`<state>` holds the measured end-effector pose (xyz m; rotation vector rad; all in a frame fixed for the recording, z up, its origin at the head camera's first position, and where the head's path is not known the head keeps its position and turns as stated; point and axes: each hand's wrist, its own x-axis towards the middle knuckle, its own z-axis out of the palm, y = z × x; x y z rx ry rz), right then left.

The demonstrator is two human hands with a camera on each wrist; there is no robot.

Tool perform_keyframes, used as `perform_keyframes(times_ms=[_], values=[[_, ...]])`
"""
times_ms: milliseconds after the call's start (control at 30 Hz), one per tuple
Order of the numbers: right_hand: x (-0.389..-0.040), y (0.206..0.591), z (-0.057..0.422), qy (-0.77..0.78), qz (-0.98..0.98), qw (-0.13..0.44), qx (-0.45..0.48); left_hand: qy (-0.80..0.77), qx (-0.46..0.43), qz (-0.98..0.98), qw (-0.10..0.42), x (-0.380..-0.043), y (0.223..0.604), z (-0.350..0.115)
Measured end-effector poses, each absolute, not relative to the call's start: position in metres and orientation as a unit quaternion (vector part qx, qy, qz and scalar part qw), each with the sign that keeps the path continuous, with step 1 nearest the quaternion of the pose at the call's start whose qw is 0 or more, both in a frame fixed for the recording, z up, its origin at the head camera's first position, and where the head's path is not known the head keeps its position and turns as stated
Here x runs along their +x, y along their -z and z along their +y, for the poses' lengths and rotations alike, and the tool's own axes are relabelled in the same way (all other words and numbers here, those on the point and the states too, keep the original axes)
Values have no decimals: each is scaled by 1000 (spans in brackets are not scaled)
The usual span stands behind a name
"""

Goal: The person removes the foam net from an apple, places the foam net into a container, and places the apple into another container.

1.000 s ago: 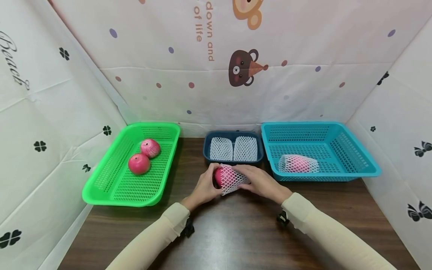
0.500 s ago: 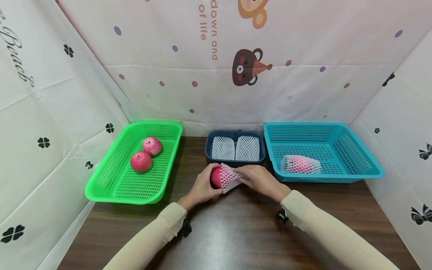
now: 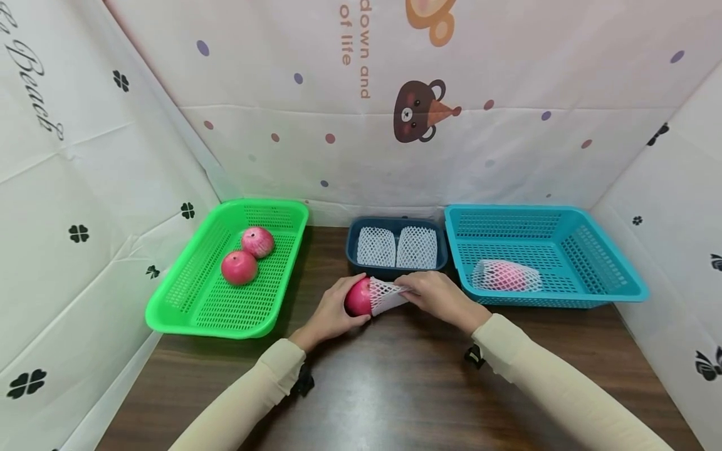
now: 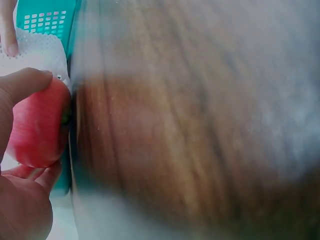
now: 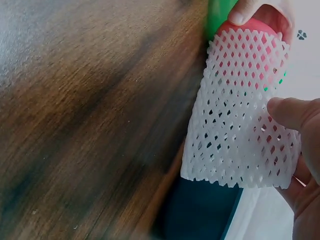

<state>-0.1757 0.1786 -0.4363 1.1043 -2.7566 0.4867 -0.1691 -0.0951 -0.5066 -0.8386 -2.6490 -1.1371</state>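
My left hand (image 3: 328,314) grips a red apple (image 3: 358,297) above the table, thumb on one side and fingers on the other. A white foam net sleeve (image 3: 387,297) covers the apple's right part, while its left part is bare. My right hand (image 3: 441,298) pinches the sleeve's far end between thumb and fingers. In the right wrist view the foam net sleeve (image 5: 240,110) hangs loose and wide past the apple (image 5: 255,26). The left wrist view shows the apple (image 4: 42,122) between my thumb and fingertips.
Two apples (image 3: 239,268) lie in a green basket (image 3: 265,313) at left. A dark blue tray (image 3: 397,274) behind my hands holds white foam net sleeves (image 3: 376,247). At right, a blue basket (image 3: 600,275) holds a net-wrapped apple (image 3: 507,276). Printed cloth (image 3: 338,156) encloses the table (image 3: 389,388).
The apple and my left hand have shifted left, and more bare red skin shows outside the foam net sleeve. The right hand keeps its pinch at the other end.
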Motion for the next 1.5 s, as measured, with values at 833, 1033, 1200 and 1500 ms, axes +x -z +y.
perform_keyframes(times_ms=[833, 1033, 1200, 1500], values=[[-202, 390, 176, -189, -888, 130, 399, 377, -230, -896, 51, -167, 497, -113], [-207, 384, 173, -208, -872, 159, 414, 376, -232, -895, 59, -167, 497, -112], [-210, 383, 169, -219, -867, 160, 418, 382, -239, -890, 68, -168, 501, -109], [-216, 386, 159, -216, -875, 158, 403, 380, -240, -890, 79, -169, 504, -109]])
